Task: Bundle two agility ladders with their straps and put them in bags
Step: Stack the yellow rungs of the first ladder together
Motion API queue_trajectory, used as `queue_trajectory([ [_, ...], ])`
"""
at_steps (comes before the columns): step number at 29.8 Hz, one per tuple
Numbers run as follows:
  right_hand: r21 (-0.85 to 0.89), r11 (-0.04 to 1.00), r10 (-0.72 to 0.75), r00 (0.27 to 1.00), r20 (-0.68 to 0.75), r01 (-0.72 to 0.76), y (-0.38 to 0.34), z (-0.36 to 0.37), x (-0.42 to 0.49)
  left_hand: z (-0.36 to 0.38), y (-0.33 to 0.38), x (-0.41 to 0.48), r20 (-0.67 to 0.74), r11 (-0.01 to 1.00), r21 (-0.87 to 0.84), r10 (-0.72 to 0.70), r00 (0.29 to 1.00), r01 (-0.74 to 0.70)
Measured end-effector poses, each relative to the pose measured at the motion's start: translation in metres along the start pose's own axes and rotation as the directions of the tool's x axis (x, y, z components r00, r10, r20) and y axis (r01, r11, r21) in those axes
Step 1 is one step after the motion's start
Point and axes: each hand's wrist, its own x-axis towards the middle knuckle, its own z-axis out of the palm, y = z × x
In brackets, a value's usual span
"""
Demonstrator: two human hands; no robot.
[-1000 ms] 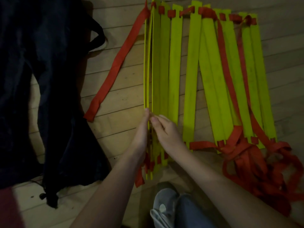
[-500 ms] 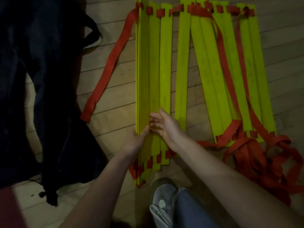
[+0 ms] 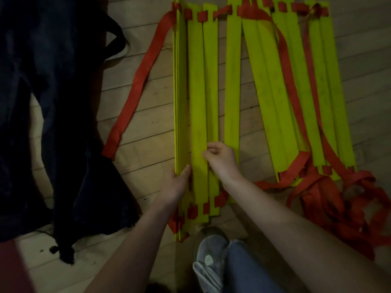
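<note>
An agility ladder of yellow-green rungs (image 3: 198, 102) joined by red webbing lies on the wooden floor. At its left side several rungs stand on edge in a stack (image 3: 179, 92). My left hand (image 3: 176, 182) holds the near part of that stack, thumb against its right face. My right hand (image 3: 221, 159) has its fingers curled on the edge of a flat rung beside the stack. More rungs (image 3: 296, 92) lie spread to the right, with a red strap crossing them. A loose red strap (image 3: 137, 85) trails left from the stack's far end.
A dark blue bag (image 3: 53, 123) lies crumpled on the floor at the left, its handle loop (image 3: 118, 39) near the top. A heap of red webbing (image 3: 338, 204) sits at the right. My grey shoe (image 3: 209, 256) and jeans leg are at the bottom centre.
The stack of upright rungs has been set lower and further left in view. My right hand has moved from the stack onto the adjoining flat rung and curled its fingers there.
</note>
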Motion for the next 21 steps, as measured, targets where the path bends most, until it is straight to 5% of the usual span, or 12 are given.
queue_trajectory([
  [4, -0.017, 0.989, -0.151, 0.985, -0.081, 0.150, 0.004, 0.009, -0.007, 0.002, 0.000, 0.001, 0.032, 0.997, -0.048, 0.062, 0.998, -0.060],
  [8, 0.120, 0.983, -0.152, 0.984, 0.092, 0.141, -0.009, 0.011, -0.023, 0.004, 0.002, -0.003, 0.076, 0.986, -0.152, 0.087, 0.993, -0.075],
  [11, 0.060, 0.979, -0.200, 0.977, 0.075, 0.195, -0.008, 0.006, -0.026, 0.000, 0.001, -0.003, 0.050, 0.992, -0.127, 0.014, 0.999, -0.007],
  [15, -0.038, 0.998, -0.052, 0.996, 0.069, 0.055, 0.003, 0.006, -0.015, -0.001, 0.001, 0.000, 0.042, 0.992, -0.116, -0.047, 0.998, 0.051],
  [19, 0.126, 0.975, 0.155, 0.966, 0.207, -0.183, 0.005, 0.009, -0.011, -0.001, -0.003, 0.001, 0.102, 0.996, -0.082, -0.034, 0.994, 0.043],
  [21, 0.162, 0.974, 0.130, 0.978, 0.165, -0.157, 0.005, 0.012, -0.014, -0.002, -0.004, 0.003, 0.125, 0.997, -0.064, -0.030, 0.992, 0.038],
])
